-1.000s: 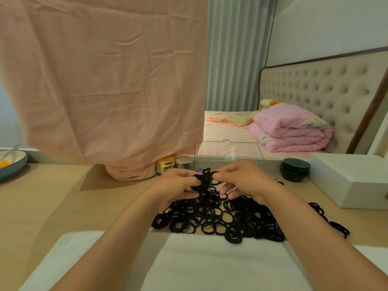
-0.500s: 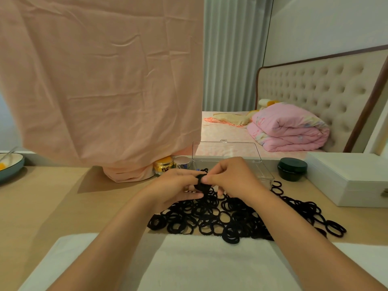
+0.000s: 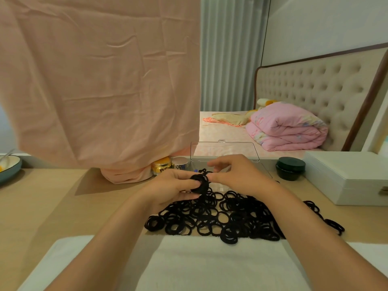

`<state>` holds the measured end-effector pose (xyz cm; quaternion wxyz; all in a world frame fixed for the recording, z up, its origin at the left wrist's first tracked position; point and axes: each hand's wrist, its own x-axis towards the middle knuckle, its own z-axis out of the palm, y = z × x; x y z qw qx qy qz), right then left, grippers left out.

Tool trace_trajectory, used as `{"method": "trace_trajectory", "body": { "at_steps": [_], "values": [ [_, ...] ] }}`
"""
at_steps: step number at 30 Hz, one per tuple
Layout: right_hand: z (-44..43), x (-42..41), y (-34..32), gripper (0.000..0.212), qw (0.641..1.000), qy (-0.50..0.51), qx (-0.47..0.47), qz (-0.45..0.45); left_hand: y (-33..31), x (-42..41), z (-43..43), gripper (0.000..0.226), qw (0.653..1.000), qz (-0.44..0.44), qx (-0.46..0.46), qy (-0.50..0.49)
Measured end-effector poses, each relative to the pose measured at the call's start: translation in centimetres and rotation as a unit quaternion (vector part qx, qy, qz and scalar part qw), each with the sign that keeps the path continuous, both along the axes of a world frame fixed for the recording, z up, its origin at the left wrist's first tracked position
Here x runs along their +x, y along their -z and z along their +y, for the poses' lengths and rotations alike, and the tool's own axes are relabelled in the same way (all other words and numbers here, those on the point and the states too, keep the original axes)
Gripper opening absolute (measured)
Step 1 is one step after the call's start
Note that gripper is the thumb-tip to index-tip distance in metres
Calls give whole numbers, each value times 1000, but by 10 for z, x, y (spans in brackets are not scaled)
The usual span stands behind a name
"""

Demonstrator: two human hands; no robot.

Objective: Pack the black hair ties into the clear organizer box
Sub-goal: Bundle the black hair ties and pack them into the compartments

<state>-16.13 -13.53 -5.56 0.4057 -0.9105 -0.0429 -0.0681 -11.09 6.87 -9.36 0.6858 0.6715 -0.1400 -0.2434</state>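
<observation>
The left hand (image 3: 174, 186) clamps a soft, light bundle of hair ties (image 3: 199, 184) before the clear box (image 3: 265, 171); the right hand (image 3: 238, 176) touches it, grip unclear. The springy pile (image 3: 222, 220) lies near the desk's (image 3: 52, 206) front edge: hook through loops

Left hand (image 3: 174, 186) gripping a bundle of hair ties (image 3: 200, 184), right hand (image 3: 238, 177) pinching it, loose pile (image 3: 220, 220) beneath

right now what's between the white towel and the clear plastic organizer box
Head view: a loose pile of black hair ties on the wooden table, with left hand and right hand pinching a small bunch above it.
</observation>
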Motion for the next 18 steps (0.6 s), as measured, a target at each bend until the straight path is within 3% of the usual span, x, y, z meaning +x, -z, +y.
{"method": "trace_trajectory", "body": {
  "at_steps": [2, 7, 10, 15, 18],
  "values": [
    [2, 0, 4, 5, 999, -12, 37, 25, 0, 0, -1, 28, 1000, 4, 6, 1],
    [-7, 1, -4, 2, 991, 41, 121, -41, 2, 4, -2, 24, 993, -2, 50, -111],
    [2, -4, -6, 8, 985, -11, 173, -15, 1, 2, -2, 25, 993, -9, 57, -105],
    [20, -2, 5, 7, 998, -8, 67, -4, -7, -5, -4, 30, 1000, 20, -8, -6],
    [18, 2, 8, 8, 997, 35, 67, -13, -8, -6, -1, 32, 996, 48, -63, 36]
  ]
}}
